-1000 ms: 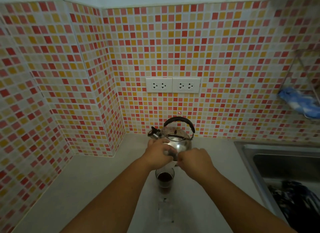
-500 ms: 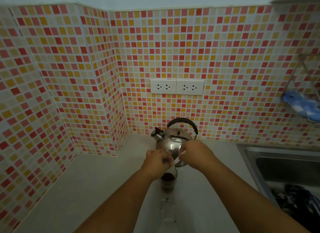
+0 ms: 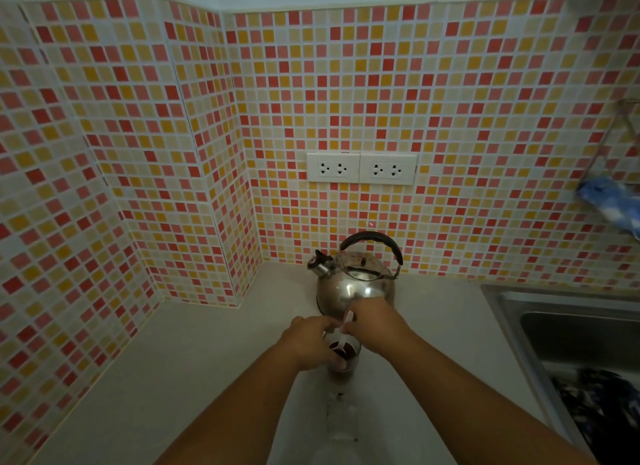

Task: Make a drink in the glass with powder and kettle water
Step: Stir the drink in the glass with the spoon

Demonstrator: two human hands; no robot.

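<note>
Behind everything, the tiled wall (image 3: 450, 101) filled most of the frame, with the pale table (image 3: 173, 378) running along the bottom and the steel sink (image 3: 568, 329) set into it at the right edge. Near the center, the kettle (image 3: 353, 284) stood upright against the wall, its spout pointing toward the left of the frame and its black handle arched over the top.

Just below the kettle, a little toward the bottom of the frame, you had the glass (image 3: 341, 352) standing on the table with dark liquid in it. Your left hand (image 3: 311, 343) wrapped around the glass from its left side, grip clamped on the wall of it. Your right hand (image 3: 375, 326) came in from the right, its grip pinched together on a thin white stirrer (image 3: 344, 329) whose long axis slanted from the upper right down into the glass mouth.

So the glass lay directly beneath your right hand's grip, touching your left, and the stirrer tip appeared to reach the liquid. Judging from that, you seemed to be at the stirring step, with the left hand better placed to steady and the right to work the stick.
</note>
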